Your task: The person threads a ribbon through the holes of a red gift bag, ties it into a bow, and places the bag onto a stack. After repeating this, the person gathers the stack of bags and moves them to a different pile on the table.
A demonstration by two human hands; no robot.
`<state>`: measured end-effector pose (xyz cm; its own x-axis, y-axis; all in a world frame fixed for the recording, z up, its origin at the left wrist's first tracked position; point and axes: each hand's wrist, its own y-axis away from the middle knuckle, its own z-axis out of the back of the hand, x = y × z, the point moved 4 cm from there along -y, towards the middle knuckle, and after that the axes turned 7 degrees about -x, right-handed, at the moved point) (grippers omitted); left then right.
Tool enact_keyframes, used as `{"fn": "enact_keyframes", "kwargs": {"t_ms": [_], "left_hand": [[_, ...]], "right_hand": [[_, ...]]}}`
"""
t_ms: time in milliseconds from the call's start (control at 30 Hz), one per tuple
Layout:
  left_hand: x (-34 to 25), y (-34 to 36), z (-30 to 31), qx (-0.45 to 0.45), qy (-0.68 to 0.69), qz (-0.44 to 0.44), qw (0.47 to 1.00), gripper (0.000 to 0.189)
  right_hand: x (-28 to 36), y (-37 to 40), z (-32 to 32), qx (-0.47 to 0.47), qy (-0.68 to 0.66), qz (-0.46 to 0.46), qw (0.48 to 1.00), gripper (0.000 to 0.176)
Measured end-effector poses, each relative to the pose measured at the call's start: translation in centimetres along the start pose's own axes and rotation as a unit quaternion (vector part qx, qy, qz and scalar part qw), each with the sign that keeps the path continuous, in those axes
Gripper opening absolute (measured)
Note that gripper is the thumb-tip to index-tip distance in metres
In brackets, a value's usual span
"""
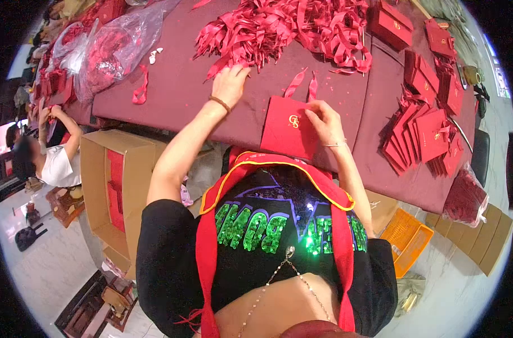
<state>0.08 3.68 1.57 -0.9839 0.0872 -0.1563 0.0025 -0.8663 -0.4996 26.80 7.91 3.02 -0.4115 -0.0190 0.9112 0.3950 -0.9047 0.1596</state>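
My right hand (325,123) grips the upper right edge of a flat red gift bag (287,132), its thumb on the front. The bag has a gold monogram and lies at the table's near edge. Two red ribbon ends (294,83) stick out past its top. My left hand (229,87) is at the near edge of a big heap of red ribbons (267,28), fingers bent together on the ribbon there; the fingertips are partly hidden.
Stacks of red bags (419,132) lie on the table's right side. A clear plastic bag (118,50) sits at the left, near a loose ribbon (140,87). Below the table stand a cardboard box (130,186) and an orange crate (405,239). Another person (56,160) is at the far left.
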Motion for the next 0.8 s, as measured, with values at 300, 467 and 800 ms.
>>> {"fn": "enact_keyframes", "kwargs": {"t_ms": [300,467,800], "left_hand": [[-2.4,2.0,2.5,0.079,0.03,-0.195,0.977,0.013],[-7.2,5.8,6.1,0.206,0.216,-0.213,0.93,0.011],[-6.4,3.1,1.3,0.211,0.471,0.324,0.793,0.015]], "right_hand": [[2.0,-2.5,-0.8,-0.008,0.089,0.224,0.97,0.016],[2.1,-2.5,-2.1,0.008,0.147,0.261,0.954,0.014],[2.5,-1.5,-2.7,0.023,0.253,0.268,0.929,0.02]]}}
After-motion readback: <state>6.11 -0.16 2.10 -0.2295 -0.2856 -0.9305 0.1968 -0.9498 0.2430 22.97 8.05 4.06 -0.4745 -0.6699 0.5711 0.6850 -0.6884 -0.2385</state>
